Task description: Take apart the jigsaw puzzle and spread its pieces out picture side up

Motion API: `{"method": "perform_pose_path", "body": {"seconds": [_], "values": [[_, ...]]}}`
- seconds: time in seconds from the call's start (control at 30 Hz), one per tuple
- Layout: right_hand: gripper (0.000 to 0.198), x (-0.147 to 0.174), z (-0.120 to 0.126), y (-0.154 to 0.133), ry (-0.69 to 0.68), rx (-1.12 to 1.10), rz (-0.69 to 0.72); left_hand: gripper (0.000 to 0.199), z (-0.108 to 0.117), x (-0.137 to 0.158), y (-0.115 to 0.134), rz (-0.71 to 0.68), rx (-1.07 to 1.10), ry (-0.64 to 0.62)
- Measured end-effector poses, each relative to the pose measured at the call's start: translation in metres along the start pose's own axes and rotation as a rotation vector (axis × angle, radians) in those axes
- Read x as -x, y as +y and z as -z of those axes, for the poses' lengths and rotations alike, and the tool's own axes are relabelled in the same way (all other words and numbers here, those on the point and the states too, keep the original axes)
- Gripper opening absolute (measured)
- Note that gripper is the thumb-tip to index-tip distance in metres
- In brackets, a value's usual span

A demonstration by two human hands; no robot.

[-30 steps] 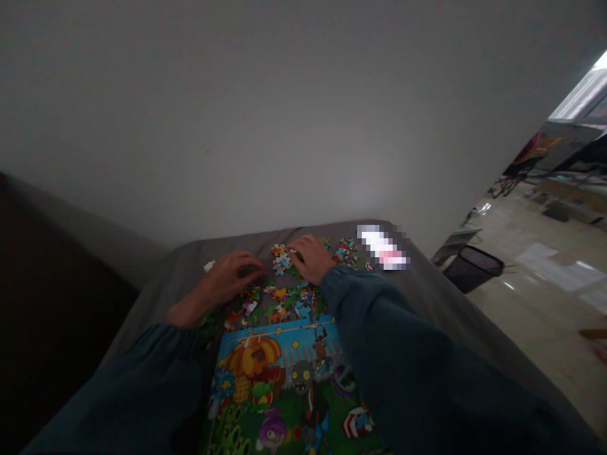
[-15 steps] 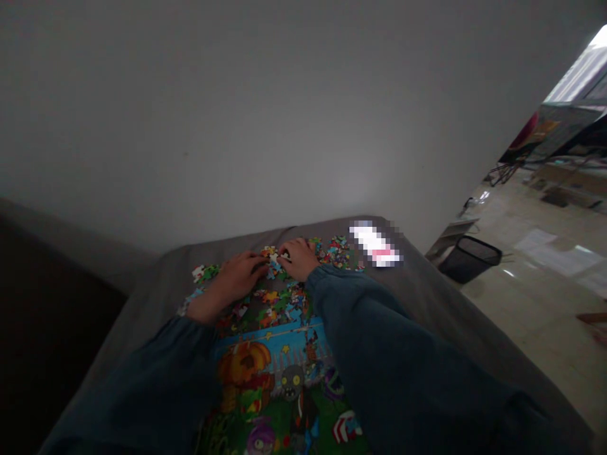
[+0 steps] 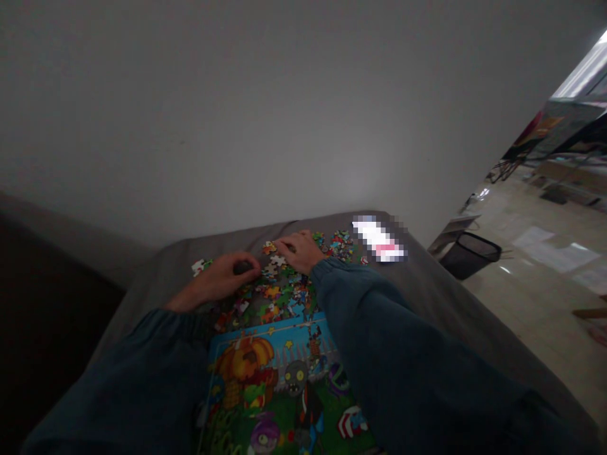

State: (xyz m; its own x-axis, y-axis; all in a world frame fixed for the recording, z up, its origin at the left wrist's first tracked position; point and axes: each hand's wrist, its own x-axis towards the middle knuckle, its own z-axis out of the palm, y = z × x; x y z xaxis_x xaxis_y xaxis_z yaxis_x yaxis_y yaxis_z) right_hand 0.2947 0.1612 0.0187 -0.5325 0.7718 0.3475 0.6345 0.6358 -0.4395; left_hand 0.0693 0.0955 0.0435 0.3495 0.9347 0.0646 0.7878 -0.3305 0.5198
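Note:
Loose jigsaw puzzle pieces [image 3: 272, 292] lie spread on the grey cloth surface beyond a colourful cartoon puzzle picture [image 3: 256, 392]. My left hand [image 3: 222, 276] is over the left side of the pieces. Its thumb and fingers curl into a loop with their tips together; anything pinched there is too small to make out. Over the far middle of the pile, my right hand [image 3: 302, 251] has its fingers bent down among the pieces, thumb near the forefinger. Whatever it grips is hidden. A pale puzzle piece [image 3: 277, 260] shows just below its fingertips.
A lit phone [image 3: 379, 240], blurred out, lies at the far right of the grey cloth [image 3: 427, 316]. Behind rises a plain wall [image 3: 284, 114]. Down on the floor at right stands a black mesh bin [image 3: 469, 256].
My left hand has drawn back left, away from my right hand, its fingers curling. My right hand has shifted slightly off the pale piece. The view has tilted a little.

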Motion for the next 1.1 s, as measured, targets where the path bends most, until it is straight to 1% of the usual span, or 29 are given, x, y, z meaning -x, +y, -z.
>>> {"method": "perform_pose_path", "body": {"seconds": [0.07,0.13,0.27,0.37,0.43,0.5,0.6,0.7,0.77,0.8,0.87,1.0,1.1], "values": [[0.028,0.002,-0.001,0.001,-0.003,0.021,-0.005,0.045,0.005,0.001,0.002,-0.022,-0.013,0.003],[0.023,0.005,-0.002,0.002,-0.035,0.024,0.0,0.048,0.003,-0.002,0.002,-0.022,-0.048,0.042],[0.017,0.006,-0.005,0.002,-0.096,-0.025,-0.007,0.048,-0.019,-0.007,-0.001,0.0,-0.147,0.129],[0.009,0.003,-0.007,0.002,-0.105,-0.06,-0.031,0.044,-0.036,-0.008,-0.003,0.008,-0.189,0.122],[0.006,0.0,-0.006,0.003,-0.098,-0.085,-0.039,0.04,-0.04,-0.008,-0.003,0.0,-0.187,0.11],[0.007,-0.002,-0.004,0.006,-0.077,-0.102,-0.041,0.036,-0.039,-0.007,0.0,-0.014,-0.171,0.101],[0.011,-0.005,0.002,0.011,-0.032,-0.095,-0.051,0.031,-0.031,-0.006,0.007,-0.02,-0.142,0.105],[0.02,-0.005,0.006,0.015,0.009,-0.049,-0.083,0.034,-0.02,-0.004,0.009,0.013,-0.146,0.188],[0.022,-0.004,0.008,0.016,-0.001,-0.015,-0.1,0.037,-0.012,-0.002,0.006,0.029,-0.18,0.246],[0.02,-0.004,0.009,0.016,-0.024,-0.002,-0.103,0.038,-0.009,-0.001,0.005,0.027,-0.2,0.253],[0.017,-0.002,0.011,0.017,-0.09,0.016,-0.101,0.039,-0.004,0.0,0.002,0.0,-0.229,0.208],[0.019,-0.001,0.021,0.022,-0.214,0.021,-0.092,0.045,-0.001,0.005,0.005,-0.085,-0.228,0.03],[0.02,-0.001,0.027,0.027,-0.262,0.004,-0.085,0.05,-0.003,0.007,0.012,-0.118,-0.263,-0.104]]}}
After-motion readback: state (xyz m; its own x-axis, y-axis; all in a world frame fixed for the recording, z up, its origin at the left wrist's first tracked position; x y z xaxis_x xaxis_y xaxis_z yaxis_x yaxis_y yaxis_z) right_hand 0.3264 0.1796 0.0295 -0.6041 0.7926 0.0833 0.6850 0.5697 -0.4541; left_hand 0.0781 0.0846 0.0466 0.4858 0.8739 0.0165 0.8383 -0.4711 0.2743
